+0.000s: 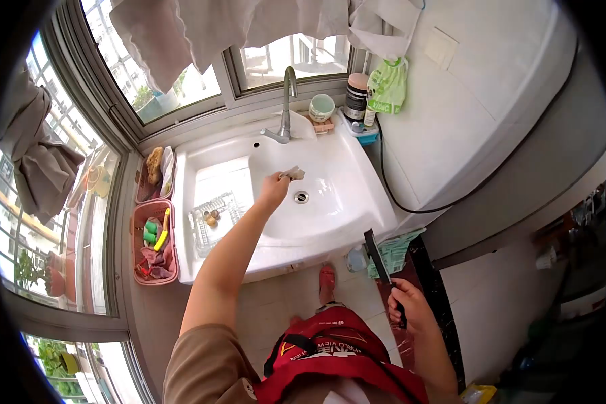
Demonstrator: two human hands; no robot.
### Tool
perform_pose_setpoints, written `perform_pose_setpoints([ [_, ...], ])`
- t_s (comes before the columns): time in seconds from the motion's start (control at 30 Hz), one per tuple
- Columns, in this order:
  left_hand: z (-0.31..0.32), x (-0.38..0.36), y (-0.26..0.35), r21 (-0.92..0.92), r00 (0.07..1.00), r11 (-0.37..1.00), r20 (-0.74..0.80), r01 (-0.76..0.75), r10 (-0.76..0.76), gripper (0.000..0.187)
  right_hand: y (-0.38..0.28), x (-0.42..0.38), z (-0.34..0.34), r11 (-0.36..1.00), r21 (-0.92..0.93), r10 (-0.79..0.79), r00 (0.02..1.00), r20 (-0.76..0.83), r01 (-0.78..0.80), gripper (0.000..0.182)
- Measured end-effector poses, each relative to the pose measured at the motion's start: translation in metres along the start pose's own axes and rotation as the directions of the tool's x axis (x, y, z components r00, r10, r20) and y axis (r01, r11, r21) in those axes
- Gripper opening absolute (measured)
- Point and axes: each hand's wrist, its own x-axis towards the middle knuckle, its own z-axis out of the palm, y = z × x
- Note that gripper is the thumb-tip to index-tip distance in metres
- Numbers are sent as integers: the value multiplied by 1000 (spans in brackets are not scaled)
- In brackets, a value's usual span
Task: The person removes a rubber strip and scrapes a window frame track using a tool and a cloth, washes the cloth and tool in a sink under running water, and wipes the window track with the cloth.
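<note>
Left hand (273,188) is stretched out over the sink (357,202), fingers pinched on a small grey scrap (293,174), maybe a rag or scrubber, too small to tell. It hangs above the basin, just up-left of the drain (301,197) and below the tap (286,101). Down by the hip, the right hand (407,303) is closed in a fist round the handle of a knife (378,259), dark blade angled up toward the sink's front edge. That's the worry: with attention on the far hand, the blade could knock the rim or swing near the body. A loose pinch could also drop the scrap onto the drain. Left of the basin sit a clear soap dish (212,219) and a pink basket (153,242) of brushes; a cup (321,106) and jar (355,94) stand behind the tap.
</note>
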Motion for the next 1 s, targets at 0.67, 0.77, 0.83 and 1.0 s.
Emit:
perform_pose_setpoints([
  [0.67,-21,94,3,-333,984,938,-112,97,-142,38,-40,368,109,784,239,582,812,37,-573,13],
  [0.77,5,59,-8,-817,895,470,119,333,-429,35,-36,385,142,811,396,491,869,-59,-431,27],
  [0.83,32,44,-41,-881,825,226,261,416,-501,32,-15,408,143,813,438,355,923,150,-384,36],
  [1.0,52,41,-76,-790,662,203,308,578,-683,33,-5,404,140,976,6,216,974,-69,-216,23],
])
